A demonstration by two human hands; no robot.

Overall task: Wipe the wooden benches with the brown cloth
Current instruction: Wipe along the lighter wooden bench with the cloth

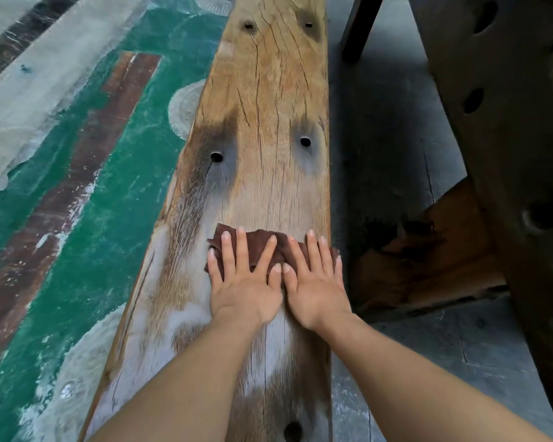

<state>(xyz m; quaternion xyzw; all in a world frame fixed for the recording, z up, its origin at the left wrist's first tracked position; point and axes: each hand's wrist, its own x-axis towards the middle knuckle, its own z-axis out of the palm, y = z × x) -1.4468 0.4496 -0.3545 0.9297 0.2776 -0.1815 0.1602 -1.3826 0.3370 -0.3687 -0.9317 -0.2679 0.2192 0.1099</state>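
Grips spread flat, left hand (246, 283) beside right hand (317, 283), on brown cloth (258, 242) atop wooden bench (268, 106)

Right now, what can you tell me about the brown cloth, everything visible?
The brown cloth is a dark reddish-brown piece of soft-looking fabric, crumpled and bunched, with an uneven far edge. It lies on top of the wooden bench, just nearer than a pair of holes in the plank. The left hand and right hand press flat on it side by side, covering most of it; only its far edge and side corners show.
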